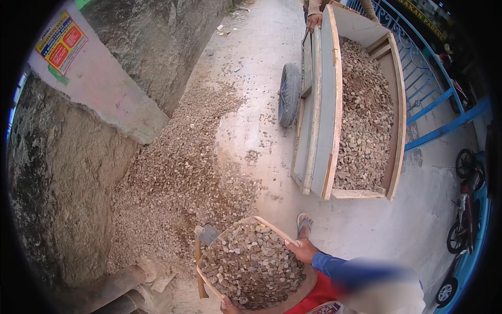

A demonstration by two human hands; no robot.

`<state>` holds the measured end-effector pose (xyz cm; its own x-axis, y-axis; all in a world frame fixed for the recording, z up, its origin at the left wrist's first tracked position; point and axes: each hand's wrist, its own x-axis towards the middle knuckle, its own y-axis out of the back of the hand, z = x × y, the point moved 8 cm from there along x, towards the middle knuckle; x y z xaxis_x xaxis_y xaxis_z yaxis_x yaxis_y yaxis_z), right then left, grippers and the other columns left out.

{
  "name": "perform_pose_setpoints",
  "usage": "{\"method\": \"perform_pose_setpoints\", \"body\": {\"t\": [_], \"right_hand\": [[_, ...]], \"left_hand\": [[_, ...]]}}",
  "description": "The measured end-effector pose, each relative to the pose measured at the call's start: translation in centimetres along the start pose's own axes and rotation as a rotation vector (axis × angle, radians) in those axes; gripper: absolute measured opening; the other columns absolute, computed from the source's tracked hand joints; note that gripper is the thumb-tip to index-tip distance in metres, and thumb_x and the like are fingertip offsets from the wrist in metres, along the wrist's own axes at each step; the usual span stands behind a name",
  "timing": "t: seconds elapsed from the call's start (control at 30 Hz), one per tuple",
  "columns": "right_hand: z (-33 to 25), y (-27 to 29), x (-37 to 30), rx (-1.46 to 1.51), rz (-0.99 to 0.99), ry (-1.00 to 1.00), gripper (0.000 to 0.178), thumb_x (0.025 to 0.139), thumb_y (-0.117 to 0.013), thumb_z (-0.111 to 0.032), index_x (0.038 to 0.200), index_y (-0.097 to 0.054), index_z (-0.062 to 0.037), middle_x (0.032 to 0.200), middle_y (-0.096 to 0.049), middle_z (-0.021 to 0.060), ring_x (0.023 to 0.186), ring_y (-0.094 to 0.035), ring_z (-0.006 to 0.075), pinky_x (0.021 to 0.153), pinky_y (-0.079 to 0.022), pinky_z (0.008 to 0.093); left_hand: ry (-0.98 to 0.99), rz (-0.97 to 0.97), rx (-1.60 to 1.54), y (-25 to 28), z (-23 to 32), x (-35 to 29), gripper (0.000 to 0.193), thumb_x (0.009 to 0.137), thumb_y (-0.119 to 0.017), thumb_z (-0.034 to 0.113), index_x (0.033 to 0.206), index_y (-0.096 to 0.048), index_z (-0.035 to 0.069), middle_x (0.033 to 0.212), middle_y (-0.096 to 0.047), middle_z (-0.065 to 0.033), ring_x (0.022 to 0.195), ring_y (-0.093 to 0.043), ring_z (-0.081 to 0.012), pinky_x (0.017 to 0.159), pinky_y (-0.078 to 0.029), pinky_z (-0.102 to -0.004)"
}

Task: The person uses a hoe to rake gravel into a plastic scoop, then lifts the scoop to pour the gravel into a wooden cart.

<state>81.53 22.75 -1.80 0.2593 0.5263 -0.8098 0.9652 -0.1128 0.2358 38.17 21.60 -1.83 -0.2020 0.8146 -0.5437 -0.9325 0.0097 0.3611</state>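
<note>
A wide tan tub full of gravel is at the bottom centre, tilted slightly. My right hand, below a blue sleeve, is closed on its right rim. At the lower edge, my left hand is closed on the near-left rim and only partly in view. A hoe with a wooden handle and grey metal blade is just left of the tub. Behind the tub, loose gravel spreads across the ground. A foot in a blue flip-flop shows beyond the right rim.
A wooden cart loaded with gravel stands at the upper right, its black tyre on the left side. Another person's hand rests on its far end. A rough wall borders the left; a blue gate and motorbikes are right.
</note>
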Motion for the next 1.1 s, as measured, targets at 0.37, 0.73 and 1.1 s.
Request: {"method": "perform_pose_setpoints", "body": {"t": [0.37, 0.73, 1.1], "right_hand": [[2.5, 21.0, -15.8, 0.256, 0.449, 0.142, 0.057, 0.091, -0.058, -0.054, 0.081, -0.068, 0.0016, 0.06, -0.056, 0.0083, 0.058, -0.053, 0.0212, 0.06, -0.044, 0.0394], [16.8, 37.2, -23.9, 0.62, 0.849, 0.039, 0.049, 0.094, -0.059, -0.045, 0.074, -0.061, -0.0006, 0.06, -0.049, -0.0015, 0.057, -0.043, 0.0097, 0.051, -0.037, 0.0326], [24.8, 44.2, -22.3, 0.867, 1.019, -0.041, 0.043, 0.093, -0.062, -0.042, 0.066, -0.052, -0.0106, 0.055, -0.043, -0.0045, 0.045, -0.038, 0.0078, 0.04, -0.028, 0.0289]], "left_hand": [[0.145, -0.319, -0.167, -16.0, 22.4, -10.7, 0.037, 0.098, -0.053, 0.047, 0.076, -0.043, 0.019, 0.052, -0.036, 0.0055, 0.04, -0.036, -0.0099, 0.036, -0.032, -0.0277], [-0.095, -0.653, 0.165, -39.7, 28.3, -17.8, 0.041, 0.096, -0.057, 0.045, 0.076, -0.06, 0.01, 0.06, -0.047, 0.0068, 0.052, -0.04, -0.0063, 0.046, -0.032, -0.0266], [-0.151, -0.831, 0.381, -55.4, 29.5, -19.7, 0.047, 0.095, -0.058, 0.045, 0.08, -0.065, 0.0, 0.062, -0.052, 0.0013, 0.06, -0.043, -0.0095, 0.057, -0.04, -0.0314]]}}
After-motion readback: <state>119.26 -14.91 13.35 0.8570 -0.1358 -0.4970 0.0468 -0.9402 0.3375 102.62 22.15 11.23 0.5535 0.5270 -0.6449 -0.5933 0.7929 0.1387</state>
